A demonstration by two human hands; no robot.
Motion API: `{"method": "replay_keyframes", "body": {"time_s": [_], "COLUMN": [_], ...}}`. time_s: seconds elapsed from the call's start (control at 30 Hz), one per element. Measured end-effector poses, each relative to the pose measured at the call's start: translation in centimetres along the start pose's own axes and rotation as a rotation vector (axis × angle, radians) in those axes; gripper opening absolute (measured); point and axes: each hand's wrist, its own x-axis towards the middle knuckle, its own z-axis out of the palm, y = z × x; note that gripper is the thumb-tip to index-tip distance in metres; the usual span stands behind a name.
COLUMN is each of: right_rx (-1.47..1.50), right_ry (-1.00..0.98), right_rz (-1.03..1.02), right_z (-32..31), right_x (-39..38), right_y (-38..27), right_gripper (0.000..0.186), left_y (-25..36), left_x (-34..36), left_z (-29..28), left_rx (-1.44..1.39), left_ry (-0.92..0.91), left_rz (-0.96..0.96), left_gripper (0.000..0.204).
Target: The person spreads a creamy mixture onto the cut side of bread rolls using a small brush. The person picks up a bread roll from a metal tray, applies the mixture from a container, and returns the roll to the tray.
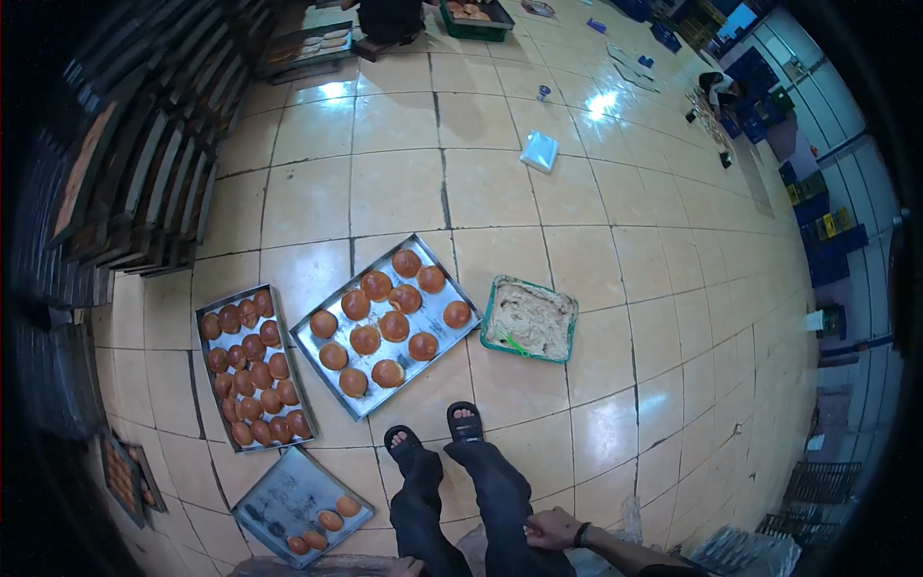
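I stand on a tiled floor, my sandalled feet (437, 435) and dark trousers below me. My right hand (550, 528), with a dark band at the wrist, rests on my right thigh and holds nothing. Only a sliver of my left hand (408, 567) shows at the bottom edge by my left leg. Just ahead of my feet lies a metal tray (452, 337) of several round brown buns. To its right sits a green tub (500, 288) of pale cream-coloured filling.
A second tray (204, 306) packed with buns lies at the left, and a third tray (279, 495) with a few buns near my left foot. Stacked dark trays (144, 183) line the left. A white packet (539, 151) lies ahead. Other people (716, 88) work far off.
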Motion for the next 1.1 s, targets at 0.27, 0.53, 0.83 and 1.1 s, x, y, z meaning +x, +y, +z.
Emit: {"method": "replay_keyframes", "body": {"time_s": [0.27,0.53,0.83,1.1], "right_rx": [0.127,0.120,-0.584,-0.460], "right_ry": [0.012,0.059,1.277,0.910], "right_rz": [-0.281,-0.486,0.345,0.372], "right_z": [-0.4,2.3,-18.4,-21.2], "right_x": [-4.3,3.7,35.9,43.3], "right_y": [-3.5,-1.1,27.6,33.9], "right_gripper": [0.018,0.015,0.044,0.026], "left_y": [-3.3,2.5,-24.8,-29.1], "left_x": [-2.5,5.0,47.6,60.0], "left_z": [-0.1,-9.7,-18.6,-20.0], "left_rx": [-0.086,0.012,-0.175,0.200], "left_ry": [-0.310,-0.722,0.691,1.146], "left_rz": [0.226,-0.227,0.172,-0.169], "left_gripper": [0.031,0.043,0.054,0.074]}}
